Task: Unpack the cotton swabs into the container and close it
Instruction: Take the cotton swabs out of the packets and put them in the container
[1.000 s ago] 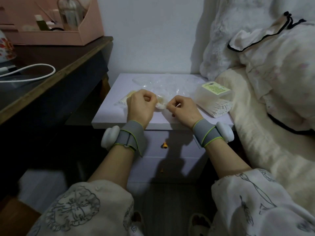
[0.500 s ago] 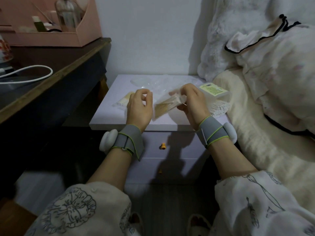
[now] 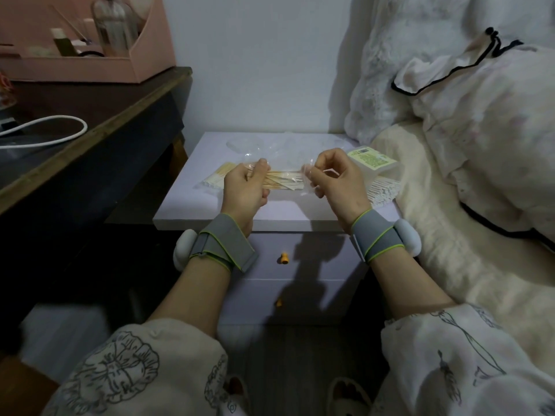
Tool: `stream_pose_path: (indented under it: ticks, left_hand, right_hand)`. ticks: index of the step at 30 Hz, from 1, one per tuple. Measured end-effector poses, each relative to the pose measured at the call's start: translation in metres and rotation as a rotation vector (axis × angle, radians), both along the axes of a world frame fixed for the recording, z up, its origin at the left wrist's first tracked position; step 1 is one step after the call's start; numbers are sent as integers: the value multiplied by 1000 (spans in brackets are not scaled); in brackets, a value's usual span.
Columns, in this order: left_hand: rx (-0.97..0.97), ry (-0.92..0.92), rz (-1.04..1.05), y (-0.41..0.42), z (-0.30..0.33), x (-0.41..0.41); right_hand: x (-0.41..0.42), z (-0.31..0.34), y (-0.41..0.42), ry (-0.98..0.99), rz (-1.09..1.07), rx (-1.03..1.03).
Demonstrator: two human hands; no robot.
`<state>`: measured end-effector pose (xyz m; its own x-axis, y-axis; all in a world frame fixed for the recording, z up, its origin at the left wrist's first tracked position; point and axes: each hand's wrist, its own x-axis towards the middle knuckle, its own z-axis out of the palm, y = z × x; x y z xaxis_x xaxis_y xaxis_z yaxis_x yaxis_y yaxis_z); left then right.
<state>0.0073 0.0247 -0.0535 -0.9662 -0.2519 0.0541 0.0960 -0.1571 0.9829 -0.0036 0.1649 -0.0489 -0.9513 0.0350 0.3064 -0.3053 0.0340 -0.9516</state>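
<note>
The packet of cotton swabs (image 3: pixel 282 182) is stretched level between my two hands, just above the top of the pale nightstand (image 3: pixel 210 211). My left hand (image 3: pixel 244 190) has its fingers curled round the left end of the bundle of sticks; my right hand (image 3: pixel 336 181) pinches the clear wrapper at the right end between thumb and fingertips, the other fingers bent in. Whether the wrapper is already torn open there I can't tell — the plastic is too clear and the light too dim.

Behind my left hand a second packet (image 3: pixel 216 178) lies flat on the nightstand. Behind my right hand sits the clear container (image 3: pixel 374 163) with its green label on top, at the nightstand's right edge beside the bedding (image 3: pixel 450 205), and a bunch of white swab tips shows just in front of it. Crumpled clear plastic (image 3: pixel 258 145) lies farther back. To the left stands a dark desk (image 3: pixel 99 151) with a white cable (image 3: pixel 60 130) and a pink organizer (image 3: pixel 90 67).
</note>
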Motion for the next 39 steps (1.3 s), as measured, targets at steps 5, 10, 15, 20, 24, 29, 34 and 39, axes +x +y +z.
stream_pose_path:
  ticks: [5, 10, 15, 20, 24, 29, 34, 39]
  left_hand:
    - [-49, 35, 16, 0, 0, 0]
    - [-84, 54, 16, -2, 2, 0]
    - [-97, 42, 18, -1, 2, 0]
    - [-6, 28, -16, -2, 4, -1]
    - [71, 42, 0, -3, 5, -1]
    - [32, 46, 42, -1, 4, 1]
    - [-12, 75, 96, 1, 5, 3]
    - [-9, 90, 129, 3, 7, 5]
  right_hand:
    - [4, 2, 2, -10, 8, 36]
    - [5, 3, 3, -14, 51, 98]
    - [6, 5, 3, -29, 76, 145]
    - [8, 7, 2, -104, 95, 140]
    - [7, 6, 2, -147, 208, 108]
    - [6, 1, 4, -184, 279, 110]
    - [3, -3, 3, -285, 319, -34]
    - [4, -3, 1, -366, 333, -93]
